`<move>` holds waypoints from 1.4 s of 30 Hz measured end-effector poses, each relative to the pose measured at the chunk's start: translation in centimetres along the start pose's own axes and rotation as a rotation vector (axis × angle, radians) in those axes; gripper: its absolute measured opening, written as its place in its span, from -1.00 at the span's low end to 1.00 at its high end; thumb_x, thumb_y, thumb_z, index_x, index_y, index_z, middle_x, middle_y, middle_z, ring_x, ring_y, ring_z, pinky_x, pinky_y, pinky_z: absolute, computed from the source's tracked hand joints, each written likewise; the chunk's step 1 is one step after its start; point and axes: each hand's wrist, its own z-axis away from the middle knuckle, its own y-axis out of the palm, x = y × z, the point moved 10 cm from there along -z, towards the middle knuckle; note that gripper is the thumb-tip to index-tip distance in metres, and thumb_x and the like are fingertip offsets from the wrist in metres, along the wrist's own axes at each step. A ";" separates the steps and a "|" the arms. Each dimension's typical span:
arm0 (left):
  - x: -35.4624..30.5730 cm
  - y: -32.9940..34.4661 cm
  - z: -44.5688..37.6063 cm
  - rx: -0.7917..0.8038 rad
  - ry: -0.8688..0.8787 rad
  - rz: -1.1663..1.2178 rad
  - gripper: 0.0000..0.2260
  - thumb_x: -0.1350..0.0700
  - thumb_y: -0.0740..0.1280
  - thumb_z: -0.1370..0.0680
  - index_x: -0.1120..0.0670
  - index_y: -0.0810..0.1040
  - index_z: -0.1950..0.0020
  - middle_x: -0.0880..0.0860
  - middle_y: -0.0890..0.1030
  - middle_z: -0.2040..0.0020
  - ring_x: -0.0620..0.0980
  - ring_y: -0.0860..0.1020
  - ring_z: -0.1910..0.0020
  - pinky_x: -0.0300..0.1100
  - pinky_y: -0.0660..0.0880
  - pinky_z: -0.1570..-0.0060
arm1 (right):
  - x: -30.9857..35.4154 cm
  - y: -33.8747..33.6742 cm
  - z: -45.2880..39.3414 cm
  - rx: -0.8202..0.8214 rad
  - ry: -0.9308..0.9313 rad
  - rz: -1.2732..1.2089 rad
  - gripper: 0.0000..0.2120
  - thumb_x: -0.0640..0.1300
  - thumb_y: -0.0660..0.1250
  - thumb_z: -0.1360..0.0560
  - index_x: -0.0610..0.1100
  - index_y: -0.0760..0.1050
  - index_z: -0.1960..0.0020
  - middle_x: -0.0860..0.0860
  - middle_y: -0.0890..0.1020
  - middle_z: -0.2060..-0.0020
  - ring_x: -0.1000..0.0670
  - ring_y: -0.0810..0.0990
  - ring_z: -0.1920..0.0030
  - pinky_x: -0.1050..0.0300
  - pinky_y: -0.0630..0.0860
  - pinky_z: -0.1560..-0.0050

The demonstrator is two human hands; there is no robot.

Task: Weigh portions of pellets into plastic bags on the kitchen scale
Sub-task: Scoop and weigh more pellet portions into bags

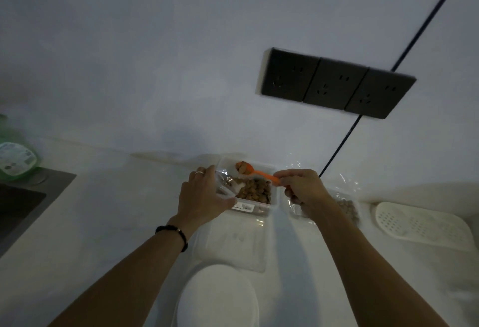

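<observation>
Over one tub (255,206), one spoon (255,171).

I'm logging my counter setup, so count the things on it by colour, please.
Orange: 1, the spoon
Green: 1, the bottle
White: 2, the round scale and the perforated tray
Clear: 3, the pellet container, the bag held open and the filled bag
Total: 7

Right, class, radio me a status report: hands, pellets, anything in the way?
Left hand holds plastic bag open. Right hand grips orange spoon, loaded, over pellet container. Scale bare. Nothing blocking.
</observation>
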 end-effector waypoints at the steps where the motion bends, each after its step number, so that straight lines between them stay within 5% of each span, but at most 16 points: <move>1: -0.2 0.0 -0.1 0.003 -0.002 0.013 -0.29 -0.23 0.47 -0.29 0.02 0.34 -0.33 0.02 0.45 -0.18 0.06 0.40 -0.20 -0.10 0.35 -0.06 | 0.6 -0.1 0.2 0.008 -0.023 0.005 -0.79 -0.45 0.32 -0.39 -0.20 0.65 0.19 -0.15 0.57 0.34 0.04 0.35 0.49 0.26 0.19 0.55; 5: -0.9 0.0 -0.3 0.006 -0.017 0.086 -0.18 -0.23 0.47 -0.32 0.08 0.25 -0.45 0.06 0.41 -0.28 0.07 0.35 -0.29 -0.06 0.34 -0.15 | 3.9 1.0 1.7 0.051 -0.248 0.263 -0.78 -0.39 0.31 -0.45 -0.16 0.68 0.10 0.00 0.62 0.31 0.19 0.45 0.48 0.37 0.34 0.45; 8: -1.3 -0.2 -0.3 0.002 -0.016 0.149 -0.15 -0.22 0.49 -0.31 0.10 0.25 -0.46 0.08 0.39 -0.31 0.08 0.34 -0.31 -0.01 0.36 -0.20 | 5.8 3.2 3.4 0.070 -0.485 0.575 -0.76 -0.34 0.29 -0.48 -0.10 0.69 0.04 0.09 0.67 0.19 0.25 0.55 0.30 0.48 0.40 0.23; 13: -1.3 -0.4 0.0 -0.015 -0.013 0.180 -0.14 -0.20 0.51 -0.29 0.08 0.24 -0.46 0.08 0.39 -0.34 0.08 0.33 -0.33 0.05 0.38 -0.22 | 6.9 3.6 5.0 0.028 -0.662 0.749 -0.72 -0.33 0.26 -0.48 -0.06 0.68 0.00 0.07 0.69 0.07 0.08 0.59 0.14 0.19 0.50 0.06; 16: -1.1 -0.4 0.3 -0.015 -0.019 0.168 -0.16 -0.18 0.52 -0.30 0.07 0.25 -0.45 0.07 0.39 -0.32 0.08 0.34 -0.32 0.02 0.38 -0.21 | 6.7 2.3 4.7 -0.014 -0.618 0.587 -0.73 -0.36 0.27 -0.47 -0.11 0.68 0.04 0.12 0.64 0.20 0.22 0.51 0.35 0.43 0.37 0.26; 21: -0.1 -0.7 0.8 -0.011 -0.036 0.162 -0.18 -0.18 0.52 -0.32 0.07 0.25 -0.45 0.05 0.38 -0.33 0.06 0.33 -0.32 -0.06 0.35 -0.19 | 4.5 0.3 2.3 -0.126 -0.446 0.442 -0.76 -0.34 0.28 -0.47 -0.11 0.69 0.05 0.07 0.67 0.20 0.22 0.55 0.32 0.48 0.39 0.31; 29: 1.5 -1.6 1.3 -0.032 -0.036 0.122 -0.22 -0.22 0.55 -0.24 0.05 0.35 -0.33 0.03 0.43 -0.20 0.05 0.38 -0.21 -0.04 0.41 -0.12 | -0.5 2.6 -2.7 -0.128 -0.234 0.774 -0.68 -0.27 0.19 -0.46 -0.04 0.65 -0.03 -0.10 0.65 0.06 -0.12 0.61 0.10 0.06 0.58 0.06; 38: 2.7 -1.3 1.4 -0.022 -0.031 0.068 -0.17 -0.27 0.49 -0.29 0.06 0.28 -0.41 0.05 0.42 -0.23 0.06 0.37 -0.23 -0.03 0.40 -0.18 | -1.9 7.3 -4.0 0.101 -0.224 0.796 -0.68 -0.30 0.24 -0.47 -0.01 0.68 -0.02 0.02 0.68 0.12 -0.02 0.60 0.12 0.17 0.55 0.03; 42: 2.8 -1.0 1.2 -0.007 -0.040 0.058 -0.17 -0.24 0.50 -0.28 0.07 0.27 -0.42 0.05 0.43 -0.22 0.06 0.37 -0.24 -0.02 0.40 -0.18 | -2.6 6.8 -4.2 0.156 -0.079 0.508 -0.70 -0.41 0.28 -0.44 -0.08 0.69 0.20 0.00 0.65 0.31 0.01 0.52 0.29 0.21 0.47 0.29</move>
